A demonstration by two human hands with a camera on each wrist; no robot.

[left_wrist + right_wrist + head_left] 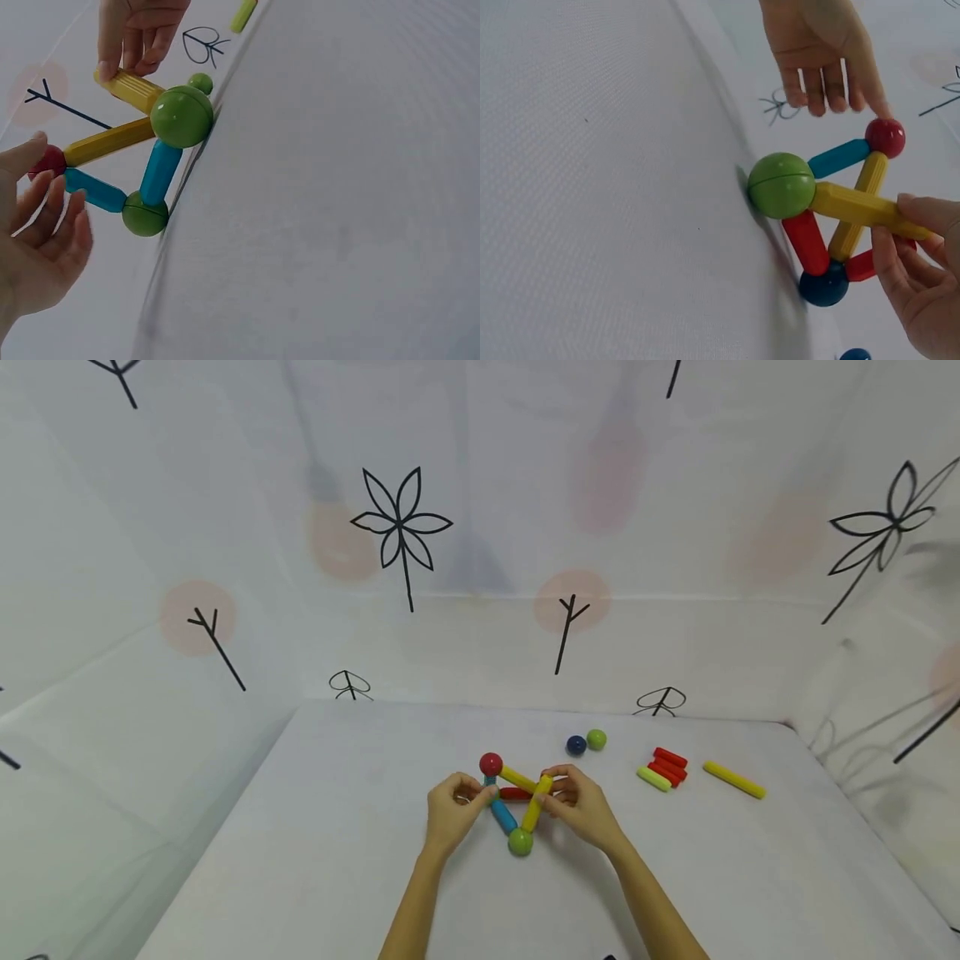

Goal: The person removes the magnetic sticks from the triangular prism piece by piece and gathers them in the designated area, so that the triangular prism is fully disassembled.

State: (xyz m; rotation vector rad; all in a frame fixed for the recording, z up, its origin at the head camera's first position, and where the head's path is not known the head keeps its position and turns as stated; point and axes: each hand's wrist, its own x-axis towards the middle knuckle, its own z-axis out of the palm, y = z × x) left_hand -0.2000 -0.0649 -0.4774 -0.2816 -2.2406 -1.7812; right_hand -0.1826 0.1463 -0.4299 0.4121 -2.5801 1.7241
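Observation:
A small frame of coloured sticks and balls stands between my hands. My left hand (453, 817) is at its left side, the thumb touching the red ball (886, 139) and the other fingers loosely extended, off the pieces. My right hand (585, 810) pinches the free end of a yellow stick (859, 205), which rises from a green ball (521, 842). Blue sticks (160, 174) meet at another green ball (145, 216). A second yellow stick (517, 778) starts at the red ball. The right wrist view shows a red stick (806, 241) and a dark blue ball (824, 284).
Beyond the frame lie a loose dark blue ball (576, 745) and a loose green ball (596, 739). To the right are several short red sticks (667, 768), a yellow-green stick (654, 778) and a long yellow stick (734, 779). A patterned white cloth (465, 643) hangs behind the table.

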